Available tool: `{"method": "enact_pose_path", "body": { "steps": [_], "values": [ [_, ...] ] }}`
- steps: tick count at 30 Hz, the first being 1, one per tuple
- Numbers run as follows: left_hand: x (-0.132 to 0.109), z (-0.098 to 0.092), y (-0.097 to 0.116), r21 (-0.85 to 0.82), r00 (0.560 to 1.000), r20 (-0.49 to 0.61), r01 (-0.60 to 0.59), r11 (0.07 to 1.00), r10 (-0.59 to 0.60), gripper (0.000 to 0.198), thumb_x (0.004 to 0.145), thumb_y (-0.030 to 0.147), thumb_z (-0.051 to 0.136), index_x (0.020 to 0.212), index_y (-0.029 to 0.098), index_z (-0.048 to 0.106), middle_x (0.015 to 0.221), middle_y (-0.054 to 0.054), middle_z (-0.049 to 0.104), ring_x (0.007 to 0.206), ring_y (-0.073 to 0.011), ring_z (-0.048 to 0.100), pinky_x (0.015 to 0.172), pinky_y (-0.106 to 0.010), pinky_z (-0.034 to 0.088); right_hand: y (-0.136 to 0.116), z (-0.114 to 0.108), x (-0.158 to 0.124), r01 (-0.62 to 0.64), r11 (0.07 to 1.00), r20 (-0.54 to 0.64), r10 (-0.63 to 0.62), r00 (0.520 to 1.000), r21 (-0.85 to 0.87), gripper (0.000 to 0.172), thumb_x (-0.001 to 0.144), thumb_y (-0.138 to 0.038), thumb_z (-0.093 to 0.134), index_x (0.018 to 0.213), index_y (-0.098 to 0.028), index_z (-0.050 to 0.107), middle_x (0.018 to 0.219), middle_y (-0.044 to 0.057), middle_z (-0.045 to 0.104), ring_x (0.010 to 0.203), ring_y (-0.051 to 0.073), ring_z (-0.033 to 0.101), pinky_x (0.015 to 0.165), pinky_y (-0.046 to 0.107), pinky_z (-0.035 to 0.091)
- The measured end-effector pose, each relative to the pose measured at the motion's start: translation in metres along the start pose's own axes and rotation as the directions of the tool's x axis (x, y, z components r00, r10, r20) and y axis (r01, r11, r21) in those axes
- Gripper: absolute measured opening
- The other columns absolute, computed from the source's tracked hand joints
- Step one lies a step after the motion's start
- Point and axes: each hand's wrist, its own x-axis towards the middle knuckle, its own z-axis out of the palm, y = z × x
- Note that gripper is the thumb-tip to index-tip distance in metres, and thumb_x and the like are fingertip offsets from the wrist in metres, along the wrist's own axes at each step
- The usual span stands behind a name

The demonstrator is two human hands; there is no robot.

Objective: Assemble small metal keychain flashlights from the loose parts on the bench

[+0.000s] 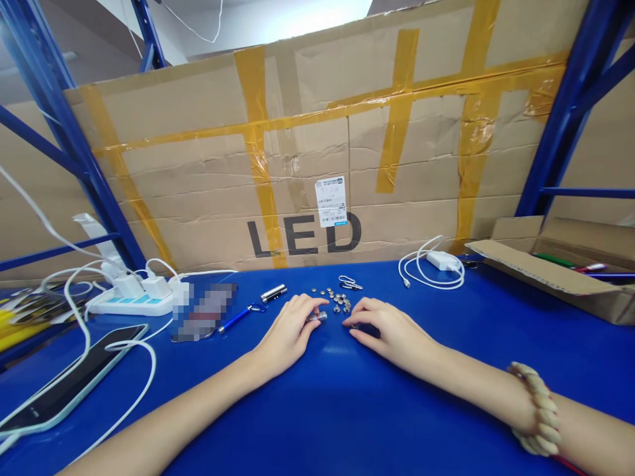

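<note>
My left hand (pixel 294 325) grips a small cylinder (pixel 321 317), shiny and partly clear, between thumb and fingers; its end points right. My right hand (pixel 381 325) is closed in a pinch just across from it, and the tiny item at its fingertips is too small to name. Between and beyond both hands lie several small round silver discs that look like button cells (pixel 341 301). A silver metal tube (pixel 274 293) and a blue pen-shaped tube (pixel 235 320) with a blue carabiner clip (pixel 256 307) rest left of my left hand. Behind the discs is a small metal clip with a loop (pixel 350 284).
Two phones, one dark with a pale edge (pixel 74 380) and one blurred (pixel 206 312), lie left by a white power strip (pixel 133 299). A white charger with cable (pixel 439 261) and an open cardboard box (pixel 560 264) are right. A large cardboard sheet (pixel 198 192) stands behind.
</note>
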Motion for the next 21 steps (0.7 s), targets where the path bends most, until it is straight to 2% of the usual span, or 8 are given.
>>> {"method": "enact_pose_path", "body": {
  "steps": [4,8,12,16,18,21],
  "values": [
    [0.0,0.0022,-0.0009,0.018,1.0,-0.017,-0.015,1.0,0.015,0.026,0.09,0.015,0.039,0.111,0.02,0.053,0.099,-0.007,0.054,0.093,-0.0193,0.05,0.086,-0.035,0.041,0.0012,0.0027,0.0011,0.042,0.998,-0.005,-0.042,0.999,0.05,0.025,0.085,-0.018,0.048,0.104,-0.019,0.064,0.102,0.007,0.06,0.097,0.019,0.056,0.086,0.033,0.045],
    [-0.0002,0.0022,0.0013,0.0,0.999,0.001,-0.038,0.999,0.038,0.023,0.09,0.018,0.04,0.108,0.021,0.055,0.095,-0.006,0.055,0.092,-0.0187,0.05,0.084,-0.034,0.041,0.0014,0.0025,-0.0001,0.055,0.998,-0.037,-0.055,0.998,-0.009,0.035,0.085,-0.025,0.049,0.119,-0.02,0.054,0.12,0.01,0.053,0.112,0.023,0.047,0.095,0.04,0.039],
    [-0.0001,0.002,0.0012,0.009,0.999,0.001,-0.049,0.999,0.049,0.022,0.09,0.018,0.041,0.106,0.021,0.056,0.093,-0.005,0.056,0.089,-0.0183,0.051,0.083,-0.034,0.041,-0.0024,-0.0015,-0.0023,0.071,0.997,0.099,-0.067,0.993,-0.031,0.053,0.086,-0.043,0.047,0.134,-0.023,0.039,0.141,0.009,0.035,0.129,0.026,0.028,0.103,0.047,0.027],
    [0.0006,0.0021,-0.0004,0.026,0.999,0.02,-0.043,0.999,0.043,0.02,0.09,0.018,0.042,0.104,0.021,0.056,0.092,-0.005,0.056,0.088,-0.0183,0.051,0.081,-0.034,0.042,-0.0018,-0.0004,-0.0005,0.081,0.997,0.212,-0.083,0.974,0.015,0.064,0.086,-0.054,0.04,0.14,-0.023,0.028,0.147,0.009,0.021,0.135,0.028,0.013,0.107,0.053,0.014],
    [0.0011,0.0018,-0.0005,0.03,0.999,0.022,-0.032,0.999,0.031,0.019,0.09,0.019,0.042,0.103,0.021,0.056,0.093,-0.004,0.057,0.089,-0.0184,0.051,0.082,-0.034,0.041,0.0005,0.0019,0.0012,0.087,0.996,0.225,-0.091,0.97,0.027,0.066,0.085,-0.057,0.039,0.14,-0.023,0.027,0.148,0.009,0.02,0.136,0.028,0.011,0.107,0.054,0.01],
    [0.0019,0.0012,0.0,0.035,1.0,0.021,-0.012,0.999,0.012,0.02,0.09,0.02,0.041,0.104,0.022,0.056,0.095,-0.004,0.058,0.091,-0.0183,0.052,0.084,-0.034,0.04,0.004,0.0047,0.0033,0.093,0.995,0.207,-0.097,0.973,0.032,0.065,0.085,-0.057,0.038,0.138,-0.02,0.033,0.146,0.011,0.024,0.135,0.028,0.016,0.107,0.054,0.01]
  ]
}}
